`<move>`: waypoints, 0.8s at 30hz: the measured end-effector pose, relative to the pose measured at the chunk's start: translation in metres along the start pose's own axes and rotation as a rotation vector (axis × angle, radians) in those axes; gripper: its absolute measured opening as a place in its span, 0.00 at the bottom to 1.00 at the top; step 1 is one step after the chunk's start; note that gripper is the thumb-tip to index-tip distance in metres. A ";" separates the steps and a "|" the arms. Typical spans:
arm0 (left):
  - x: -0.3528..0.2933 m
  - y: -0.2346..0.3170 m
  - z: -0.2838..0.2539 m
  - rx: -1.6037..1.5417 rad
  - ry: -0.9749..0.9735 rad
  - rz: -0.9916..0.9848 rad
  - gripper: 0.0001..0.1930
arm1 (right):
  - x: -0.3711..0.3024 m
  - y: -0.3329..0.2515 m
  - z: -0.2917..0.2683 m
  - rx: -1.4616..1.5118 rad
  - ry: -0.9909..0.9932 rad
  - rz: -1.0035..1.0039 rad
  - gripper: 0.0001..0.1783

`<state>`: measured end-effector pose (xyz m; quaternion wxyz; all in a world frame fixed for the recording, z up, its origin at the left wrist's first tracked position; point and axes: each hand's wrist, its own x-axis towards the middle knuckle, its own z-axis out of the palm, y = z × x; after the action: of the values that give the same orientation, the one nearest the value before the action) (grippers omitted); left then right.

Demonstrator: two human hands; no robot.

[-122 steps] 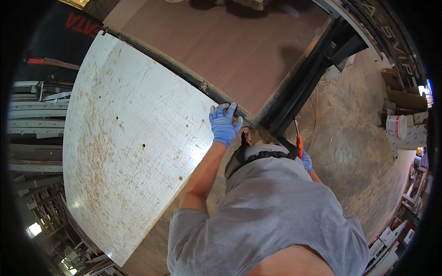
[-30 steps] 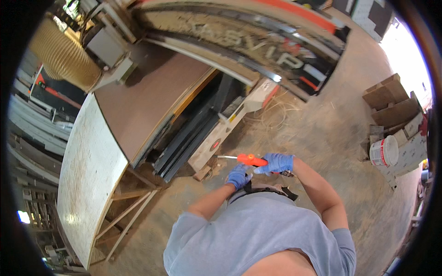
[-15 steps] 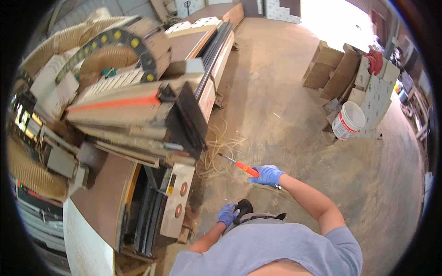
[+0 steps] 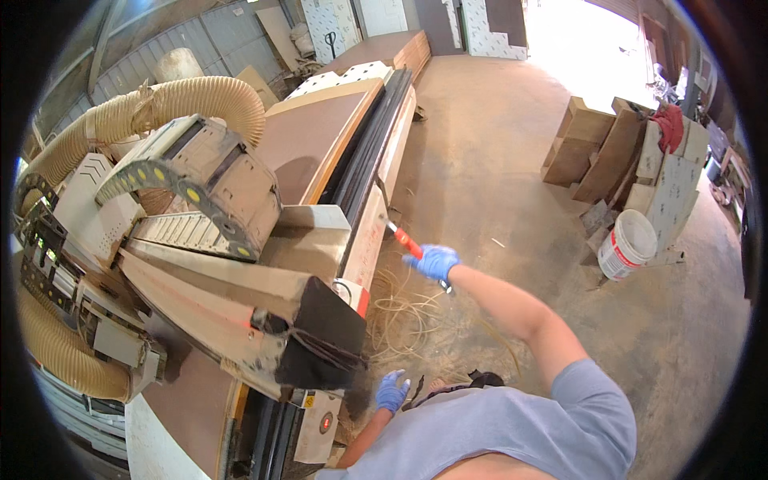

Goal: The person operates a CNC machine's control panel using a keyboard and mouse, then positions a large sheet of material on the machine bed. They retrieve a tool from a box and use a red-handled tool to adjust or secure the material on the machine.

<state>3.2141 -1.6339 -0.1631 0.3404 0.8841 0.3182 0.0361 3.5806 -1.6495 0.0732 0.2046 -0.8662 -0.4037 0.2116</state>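
My right hand (image 4: 436, 262), in a blue glove, is closed around a red air blow gun (image 4: 406, 243). Its metal nozzle points away and to the left, toward the side of a large flatbed cutting machine (image 4: 376, 232). A metal fitting shows below the hand, and a thin pale hose (image 4: 500, 340) trails down from there. My left hand (image 4: 391, 392), gloved in blue too, hangs low beside my body with its fingers apart and nothing visible in it. Left of it is the machine's control panel (image 4: 318, 428) with a red button, partly covered by the dusty gantry (image 4: 200, 296).
Loops of pale hose (image 4: 404, 316) lie on the dusty floor (image 4: 480, 160) by the machine. A white bucket (image 4: 628, 246) stands at the right beside leaning boards (image 4: 596, 152) and a red cloth (image 4: 669, 128). A ribbed duct (image 4: 200, 100) arches over the gantry. Stacked brown sheets (image 4: 384, 52) are farther back.
My right arm has reached farther forward and left, bringing the air blow gun nearer the machine's side. The view has shifted, and the gantry now covers more of the control panel.
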 end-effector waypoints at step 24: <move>-0.014 0.079 0.263 -0.590 0.567 -0.788 0.24 | 0.284 0.208 -0.232 0.002 0.330 0.268 0.41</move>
<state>3.3196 -1.8394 -0.3130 0.4619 0.5218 0.6795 0.2295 3.9974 -1.5916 0.0984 0.2386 -0.9350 -0.2457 0.0925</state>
